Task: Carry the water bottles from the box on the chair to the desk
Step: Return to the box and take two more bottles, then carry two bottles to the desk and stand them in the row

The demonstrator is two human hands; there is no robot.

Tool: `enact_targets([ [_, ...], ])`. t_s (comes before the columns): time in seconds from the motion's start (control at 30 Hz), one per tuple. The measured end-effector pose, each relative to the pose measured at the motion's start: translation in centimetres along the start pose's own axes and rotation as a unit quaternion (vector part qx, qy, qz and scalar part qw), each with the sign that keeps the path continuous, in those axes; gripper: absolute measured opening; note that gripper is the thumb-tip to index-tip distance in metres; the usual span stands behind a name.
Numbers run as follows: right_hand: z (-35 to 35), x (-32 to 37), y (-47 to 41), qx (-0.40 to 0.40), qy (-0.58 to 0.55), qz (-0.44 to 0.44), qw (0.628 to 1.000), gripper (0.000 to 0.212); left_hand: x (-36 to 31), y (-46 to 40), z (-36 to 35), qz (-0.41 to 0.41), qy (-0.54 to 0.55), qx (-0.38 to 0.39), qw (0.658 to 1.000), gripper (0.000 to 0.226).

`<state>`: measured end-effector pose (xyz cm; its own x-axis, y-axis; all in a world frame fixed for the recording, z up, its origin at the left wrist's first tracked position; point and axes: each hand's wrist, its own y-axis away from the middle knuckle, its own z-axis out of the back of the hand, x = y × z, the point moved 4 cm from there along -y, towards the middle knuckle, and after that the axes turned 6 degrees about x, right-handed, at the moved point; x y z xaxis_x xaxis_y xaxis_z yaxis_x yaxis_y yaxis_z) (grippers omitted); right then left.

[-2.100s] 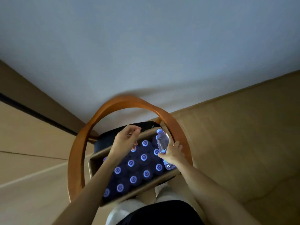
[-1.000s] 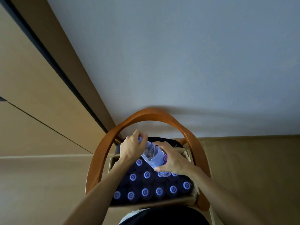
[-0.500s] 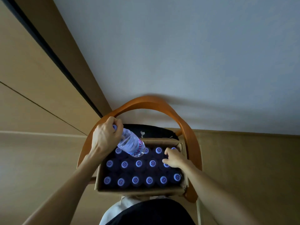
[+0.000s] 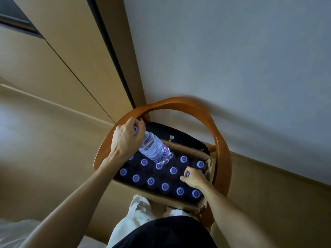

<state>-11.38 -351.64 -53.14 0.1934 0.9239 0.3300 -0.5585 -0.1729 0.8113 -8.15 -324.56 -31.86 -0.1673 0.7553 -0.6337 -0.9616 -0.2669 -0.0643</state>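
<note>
Head view shows one water bottle point(image 4: 155, 150) lifted clear of the box point(image 4: 192, 151), tilted with its base hanging over the caps near the box's far left corner; the left hand point(image 4: 126, 140) has its fingers curled round the neck and cap. The right hand point(image 4: 194, 177) pinches the cap of a second bottle point(image 4: 188, 174) that stands in its slot near the box's right edge. The other bottles point(image 4: 151, 181) stand packed in rows, caps up. The box sits on the seat of the chair point(image 4: 221, 158), inside its curved wooden backrest. The desk is not in view. Likely risks: the held bottle hangs from a neck grip alone and could slip or swing against the backrest, and a cap pinch on a tightly packed bottle may slide off or tug the box toward the seat's edge.
</note>
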Motion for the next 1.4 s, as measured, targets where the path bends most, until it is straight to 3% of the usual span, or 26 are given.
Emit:
enact_targets([
  [0.2, 5.6, 3.7, 2.4, -0.153, 0.115, 0.106, 0.976, 0.039, -1.1, 1.4, 0.4, 0.014, -0.016, 0.000, 1.000, 0.040],
  [0.33, 9.5, 6.8, 4.6, -0.181, 0.201, 0.183, 0.945, 0.039, -1.3, 2.0, 1.7, 0.038, -0.014, -0.013, 0.999, 0.030],
  [0.6, 14.5, 16.4, 10.5, -0.301, 0.251, 0.312, 0.866, 0.027, -0.9, 2.7, 9.5, 0.036, -0.016, -0.108, 0.993, 0.026],
  [0.7, 16.3, 22.1, 12.8, -0.333, 0.229, 0.356, 0.842, 0.027, 0.0, 2.9, 13.9, 0.048, -0.023, -0.148, 0.987, 0.025],
  [0.97, 17.1, 40.4, 20.1, -0.379, 0.175, 0.482, 0.771, 0.024, 4.4, 4.5, 28.2, 0.053, -0.047, -0.288, 0.955, 0.050],
  [1.4, 7.8, 70.2, 30.2, -0.363, 0.129, 0.591, 0.709, 0.019, 16.9, 8.4, 52.7, 0.053, -0.106, -0.421, 0.899, 0.050],
])
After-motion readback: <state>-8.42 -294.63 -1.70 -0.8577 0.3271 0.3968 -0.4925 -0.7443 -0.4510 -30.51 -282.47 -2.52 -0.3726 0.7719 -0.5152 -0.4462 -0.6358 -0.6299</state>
